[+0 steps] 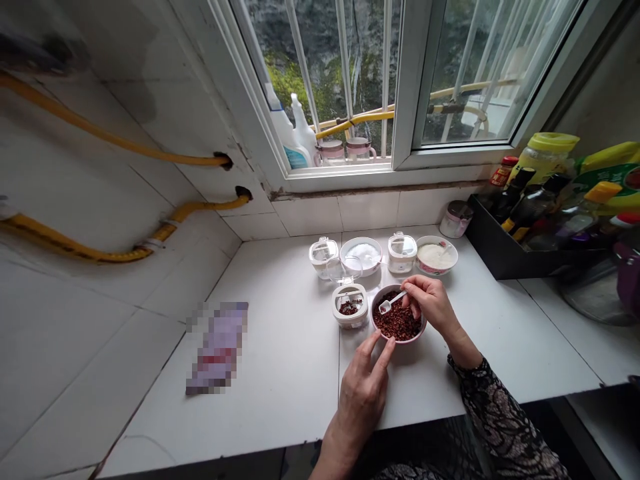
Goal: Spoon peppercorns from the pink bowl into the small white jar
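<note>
My right hand (427,303) pinches the handle of a small white spoon (385,307) above a bowl (411,341) of dark red-brown peppercorns (395,325). My left hand (367,377) has its fingers apart, with the fingertips touching the bowl's near left rim. Just left of the bowl stands a small clear jar (350,305) with a white-framed lid and some of the same peppercorns inside. Behind are a bowl of white grains (363,255), a bowl of off-white powder (436,255) and two similar lidded jars, one at left (324,257) and one at right (401,253).
A black box (510,257) of bottles and a pink-lidded jar (456,219) stand at the back right. On the left of the white tiled counter (290,373) lies a blurred purple packet (220,350). Yellow hoses (115,257) run along the left wall beside the window.
</note>
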A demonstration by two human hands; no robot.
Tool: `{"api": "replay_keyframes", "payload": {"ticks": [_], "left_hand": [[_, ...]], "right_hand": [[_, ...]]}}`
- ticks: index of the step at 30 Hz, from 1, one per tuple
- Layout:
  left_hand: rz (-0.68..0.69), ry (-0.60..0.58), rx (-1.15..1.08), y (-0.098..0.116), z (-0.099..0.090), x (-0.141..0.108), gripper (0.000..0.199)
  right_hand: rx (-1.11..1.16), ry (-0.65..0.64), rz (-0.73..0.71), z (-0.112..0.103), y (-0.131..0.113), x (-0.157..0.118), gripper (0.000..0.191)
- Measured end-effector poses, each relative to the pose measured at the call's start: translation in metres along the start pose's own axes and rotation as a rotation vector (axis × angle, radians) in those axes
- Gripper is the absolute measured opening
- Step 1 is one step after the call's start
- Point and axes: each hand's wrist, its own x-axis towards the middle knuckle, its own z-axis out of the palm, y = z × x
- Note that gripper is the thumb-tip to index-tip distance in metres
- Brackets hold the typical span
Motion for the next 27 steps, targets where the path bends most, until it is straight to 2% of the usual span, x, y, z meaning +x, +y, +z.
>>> {"api": "replay_keyframes", "payload": {"ticks": [10,14,17,20,22,24,27], "left_hand": [[0.019,0.036,0.022,-0.002,0.002,0.001,0.067],[0.024,0.036,0.03,-0.002,0.003,0.002,0.069],[0.027,0.038,0.028,-0.002,0.004,0.001,0.07],[0.021,0.037,0.022,-0.003,0.005,0.0,0.068],[0.019,0.038,0.021,-0.003,0.006,-0.001,0.068],[0.023,0.041,0.021,-0.003,0.006,-0.001,0.068],[0.035,0.053,0.03,-0.003,0.005,-0.001,0.067]], "right_hand": [[0.165,-0.05,0.086,-0.006,0.002,0.006,0.034],[0.233,-0.065,0.083,0.001,-0.003,0.005,0.039],[0.241,-0.066,0.016,0.013,-0.009,0.0,0.039],[0.178,-0.027,-0.119,0.028,-0.011,-0.006,0.034],[0.08,0.02,-0.259,0.037,-0.009,-0.01,0.027],[-0.1,0.023,-0.483,0.043,-0.005,-0.013,0.019],[-0.387,-0.066,-0.882,0.046,-0.001,-0.016,0.019]]}}
